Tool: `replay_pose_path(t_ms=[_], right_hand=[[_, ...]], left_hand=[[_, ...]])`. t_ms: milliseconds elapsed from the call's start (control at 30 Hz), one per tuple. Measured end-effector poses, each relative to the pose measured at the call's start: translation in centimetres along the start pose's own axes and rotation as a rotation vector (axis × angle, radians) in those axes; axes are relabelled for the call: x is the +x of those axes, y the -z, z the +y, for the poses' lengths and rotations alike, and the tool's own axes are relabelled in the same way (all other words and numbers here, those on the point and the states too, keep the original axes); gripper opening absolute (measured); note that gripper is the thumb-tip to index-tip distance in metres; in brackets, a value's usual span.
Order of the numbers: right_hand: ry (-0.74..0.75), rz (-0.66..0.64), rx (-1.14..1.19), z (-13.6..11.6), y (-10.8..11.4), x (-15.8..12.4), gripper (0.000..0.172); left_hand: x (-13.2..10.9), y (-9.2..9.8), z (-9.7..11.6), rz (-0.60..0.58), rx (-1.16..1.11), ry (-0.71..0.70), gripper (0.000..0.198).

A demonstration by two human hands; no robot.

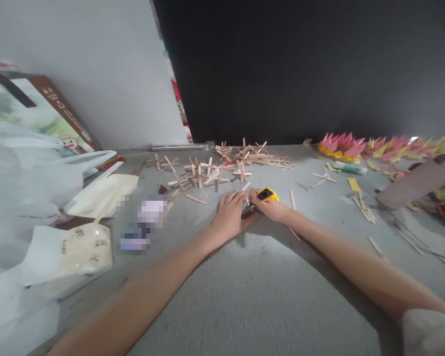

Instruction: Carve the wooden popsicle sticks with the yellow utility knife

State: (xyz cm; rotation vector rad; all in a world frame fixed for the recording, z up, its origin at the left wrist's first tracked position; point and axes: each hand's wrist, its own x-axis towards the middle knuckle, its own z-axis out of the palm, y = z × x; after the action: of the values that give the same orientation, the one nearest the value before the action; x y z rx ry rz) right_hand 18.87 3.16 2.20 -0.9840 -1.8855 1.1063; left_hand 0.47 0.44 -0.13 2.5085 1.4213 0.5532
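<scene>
Toward the far edge of the desk (207, 306), the right hand (270, 207) gripped a yellow cutter (268, 194), apparently trimming a stick (246, 187); steady pressure seemed needed next, the left hand's (228, 212) hold unclear.

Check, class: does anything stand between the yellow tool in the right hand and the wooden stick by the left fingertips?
Nothing visible does: the right hand holds the yellow tool close beside the wooden stick; the stick pile lies beyond.

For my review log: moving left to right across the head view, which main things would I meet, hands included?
White plastic bag, left hand, right hand, single loose stick, green-and-white tube, brownish cylinder.
</scene>
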Motion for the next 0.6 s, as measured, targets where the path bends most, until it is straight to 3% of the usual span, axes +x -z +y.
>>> replay_pose_path(t_ms=[167, 400, 600], right_hand=[[0.011, 0.102, -0.026, 0.3, -1.3, -0.8, 0.036], [-0.149, 0.186, 0.142, 1.9, -1.0, -0.2, 0.053], [-0.182, 0.106, 0.241, 2.1, -0.4, 0.1, 0.061]], left_hand=[[0.1, 0.0, -0.1, 0.007, -0.017, -0.008, 0.064], [0.2, 0.1, 0.2, -0.018, 0.009, 0.028, 0.062], [0.2, -0.1, 0.1, -0.008, 0.01, 0.024, 0.061]])
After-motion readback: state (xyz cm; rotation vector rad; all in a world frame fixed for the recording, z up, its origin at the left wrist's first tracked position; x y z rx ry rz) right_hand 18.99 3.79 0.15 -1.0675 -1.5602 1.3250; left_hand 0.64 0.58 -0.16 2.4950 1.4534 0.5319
